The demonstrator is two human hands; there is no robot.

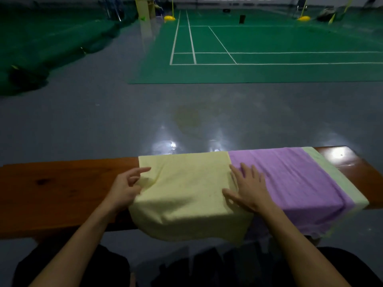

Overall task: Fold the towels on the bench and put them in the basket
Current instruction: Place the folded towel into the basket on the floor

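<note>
A pale yellow towel [186, 189] lies across the wooden bench [62, 187], its near part hanging over the front edge. My left hand [126, 188] pinches the towel's left edge, with the index finger pointing out. My right hand [247, 188] lies flat with spread fingers on the yellow towel's right edge, where it overlaps a purple towel [294, 179]. Under the purple towel, a light green towel [339, 179] shows as a strip on the right. No basket is in view.
Shiny grey floor stretches beyond the bench to a green badminton court [259, 48] with white lines. Dark green netting [41, 48] is heaped at the left. My dark-clothed legs are below the bench's front edge.
</note>
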